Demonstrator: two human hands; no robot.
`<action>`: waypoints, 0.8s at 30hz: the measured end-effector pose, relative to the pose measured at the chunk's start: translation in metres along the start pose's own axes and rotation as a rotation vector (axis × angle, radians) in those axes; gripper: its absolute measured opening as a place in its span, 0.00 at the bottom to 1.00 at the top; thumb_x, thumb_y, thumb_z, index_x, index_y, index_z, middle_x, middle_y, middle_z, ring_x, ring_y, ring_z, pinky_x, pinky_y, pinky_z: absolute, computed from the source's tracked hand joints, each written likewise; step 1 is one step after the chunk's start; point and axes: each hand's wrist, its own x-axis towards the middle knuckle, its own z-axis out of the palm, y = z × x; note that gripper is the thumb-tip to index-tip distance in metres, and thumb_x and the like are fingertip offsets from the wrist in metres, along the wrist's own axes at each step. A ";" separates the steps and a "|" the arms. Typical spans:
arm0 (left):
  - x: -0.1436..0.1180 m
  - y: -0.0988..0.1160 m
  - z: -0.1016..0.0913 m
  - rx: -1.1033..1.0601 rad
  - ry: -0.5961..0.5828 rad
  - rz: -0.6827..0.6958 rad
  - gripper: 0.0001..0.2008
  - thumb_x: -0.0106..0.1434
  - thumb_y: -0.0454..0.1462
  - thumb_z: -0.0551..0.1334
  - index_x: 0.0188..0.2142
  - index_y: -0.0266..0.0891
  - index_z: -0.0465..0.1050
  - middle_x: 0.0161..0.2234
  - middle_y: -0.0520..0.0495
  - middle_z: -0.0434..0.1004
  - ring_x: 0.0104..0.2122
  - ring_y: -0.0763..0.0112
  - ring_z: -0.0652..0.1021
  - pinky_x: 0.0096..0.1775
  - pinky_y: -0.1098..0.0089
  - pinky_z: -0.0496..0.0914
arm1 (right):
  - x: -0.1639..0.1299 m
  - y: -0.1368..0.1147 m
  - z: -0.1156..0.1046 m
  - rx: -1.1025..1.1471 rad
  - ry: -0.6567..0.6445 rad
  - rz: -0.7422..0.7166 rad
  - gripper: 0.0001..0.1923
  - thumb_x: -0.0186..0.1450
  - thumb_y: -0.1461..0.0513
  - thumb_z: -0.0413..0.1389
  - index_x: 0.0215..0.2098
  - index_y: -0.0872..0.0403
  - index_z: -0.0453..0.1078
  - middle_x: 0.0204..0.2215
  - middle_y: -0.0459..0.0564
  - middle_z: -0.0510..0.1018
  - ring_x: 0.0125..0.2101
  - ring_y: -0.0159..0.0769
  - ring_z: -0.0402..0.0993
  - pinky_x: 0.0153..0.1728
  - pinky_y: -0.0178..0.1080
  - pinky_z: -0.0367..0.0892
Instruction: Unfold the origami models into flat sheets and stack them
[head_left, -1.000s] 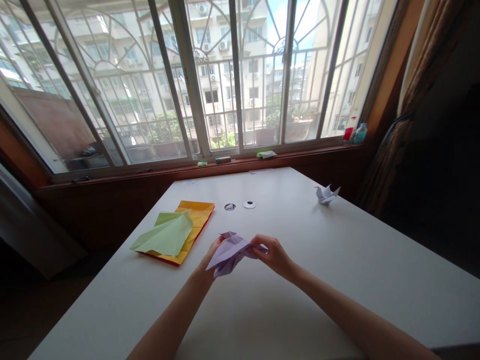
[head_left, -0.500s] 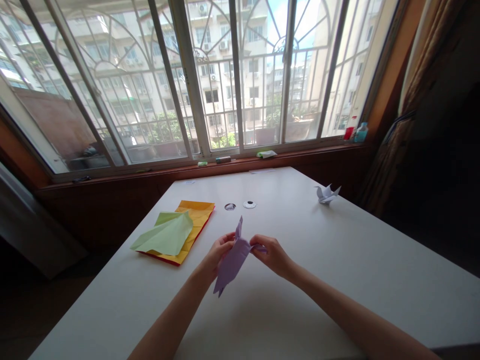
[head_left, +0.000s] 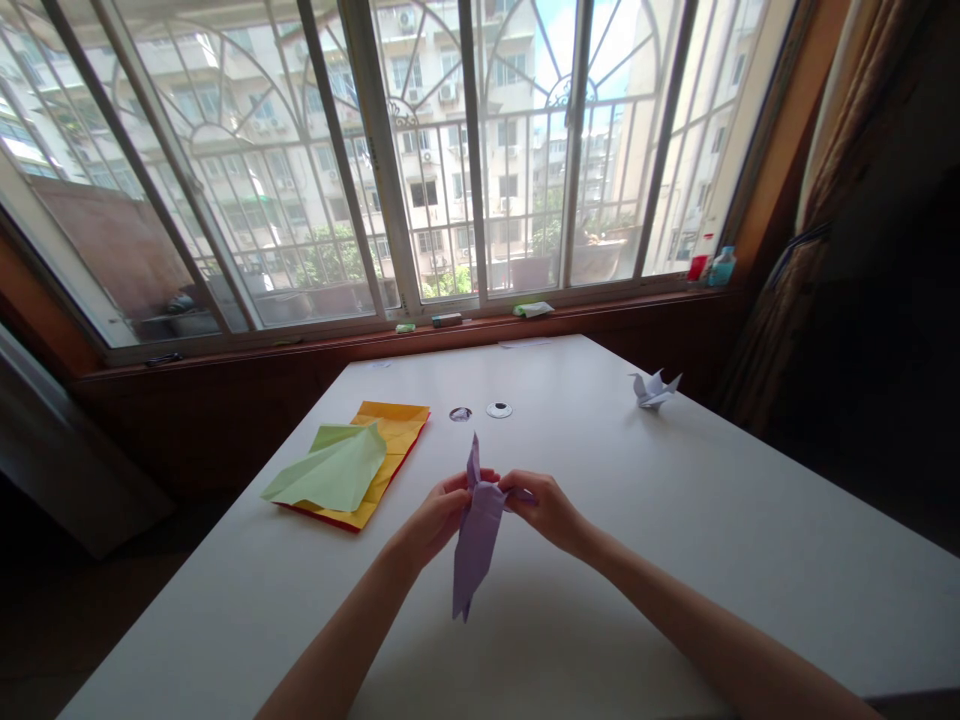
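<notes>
Paper in green is seen well to the left of the left hand, laid partly over an orange sheet on the table. A purple fold is held up above the table between the two hands, near the middle of the view. It is pinched at its upper part by the left hand from the left, the fingers closed on the paper. From the other side it is pinched by the right hand, thumb and fingers pressed together on a small flap. The fold's long axis is stood nearly upright, slightly tilted: one narrow tip is pointed up and away just above the fingers, the longer pointed end is hung down toward the table below the hands. The exact creases inside the grip are hidden by the fingers. Beyond the hands, two round discs are set in the table. Well to the right of the right hand and farther off, a small white crane is placed near the table's edge; its details are too small to make out.
</notes>
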 end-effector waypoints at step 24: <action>0.009 -0.008 -0.006 0.292 0.341 0.180 0.14 0.47 0.39 0.68 0.34 0.34 0.75 0.30 0.45 0.78 0.30 0.68 0.75 0.32 0.72 0.65 | -0.005 0.009 0.004 -0.247 0.131 -0.096 0.06 0.59 0.69 0.53 0.31 0.53 0.67 0.28 0.48 0.77 0.29 0.35 0.74 0.32 0.38 0.70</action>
